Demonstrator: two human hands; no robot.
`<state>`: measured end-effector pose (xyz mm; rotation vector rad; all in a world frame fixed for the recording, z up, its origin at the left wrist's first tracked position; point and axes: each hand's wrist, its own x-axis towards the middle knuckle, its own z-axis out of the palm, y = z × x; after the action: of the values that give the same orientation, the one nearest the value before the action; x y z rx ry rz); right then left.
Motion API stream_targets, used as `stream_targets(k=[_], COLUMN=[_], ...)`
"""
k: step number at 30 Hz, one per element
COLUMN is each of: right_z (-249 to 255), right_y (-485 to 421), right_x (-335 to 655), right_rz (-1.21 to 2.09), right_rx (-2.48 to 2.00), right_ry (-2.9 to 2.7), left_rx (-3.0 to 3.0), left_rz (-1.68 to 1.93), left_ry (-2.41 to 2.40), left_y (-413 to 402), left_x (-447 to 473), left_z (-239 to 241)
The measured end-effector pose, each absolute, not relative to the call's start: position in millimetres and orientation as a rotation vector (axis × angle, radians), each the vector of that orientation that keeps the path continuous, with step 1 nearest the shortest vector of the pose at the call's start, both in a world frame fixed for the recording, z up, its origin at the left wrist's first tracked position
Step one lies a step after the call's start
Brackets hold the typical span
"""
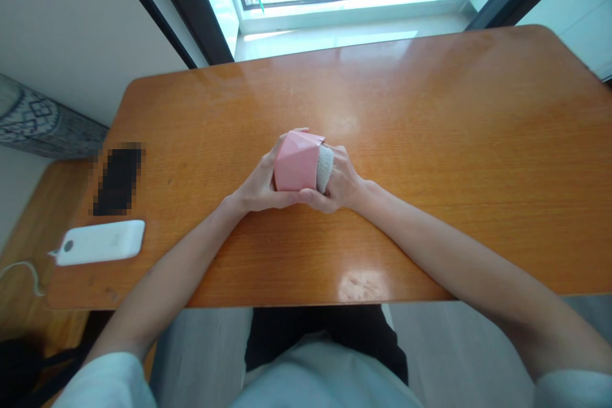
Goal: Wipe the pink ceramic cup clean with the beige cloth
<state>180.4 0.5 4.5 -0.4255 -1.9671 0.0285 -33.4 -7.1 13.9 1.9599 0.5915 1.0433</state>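
Pink paper box [295,162] at table [430,140] centre, clasped between both hands. Left hand [261,185] fingers grip left face; right hand [342,180], wrapped in grey cloth [325,166], grips right side. Best done with even pressure, folds uncrushed. White charger [100,242] well apart, left.

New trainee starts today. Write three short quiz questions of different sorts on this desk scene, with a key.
1. True or false: both the left hand and the right hand are on the pink faceted object.
2. Multiple choice: the white device lies where on the wooden table? A) by the window edge B) near the person's left front corner C) under the right forearm
3. Fill in: a pale grey ____ patch shows between the pink object and the right hand.

Key: 1 true; 2 B; 3 fabric-like (what exactly it is cannot be told).
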Motion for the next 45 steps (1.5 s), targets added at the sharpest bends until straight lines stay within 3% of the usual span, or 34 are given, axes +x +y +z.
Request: stream_targets(k=[6,15,20,32,36,45], right_z=[4,19,12,5,4,18], right_y=[1,-2,1,-1,1,2], right_x=[179,182,180,183,180,186], right_rz=[0.19,0.733,0.452,0.008,0.098,0.634], right_rx=[-0.45,-0.54,-0.412,-0.322,-0.352,-0.513], right_ry=[-1.844,-1.753,-1.829,-2.024,-1.894,-1.814], left_rx=[2.031,2.523,2.444,1.94,1.925,2.361], left_rz=[1.15,1.428,1.468,1.029,1.098,1.373], left_ry=[0.545,0.59,0.644,0.578,0.519,0.607], left_y=[-7,6,1,-9,-8,0], left_x=[-29,-36,-37,-34,-29,-26], left_z=[1,-2,3,15,8,-4])
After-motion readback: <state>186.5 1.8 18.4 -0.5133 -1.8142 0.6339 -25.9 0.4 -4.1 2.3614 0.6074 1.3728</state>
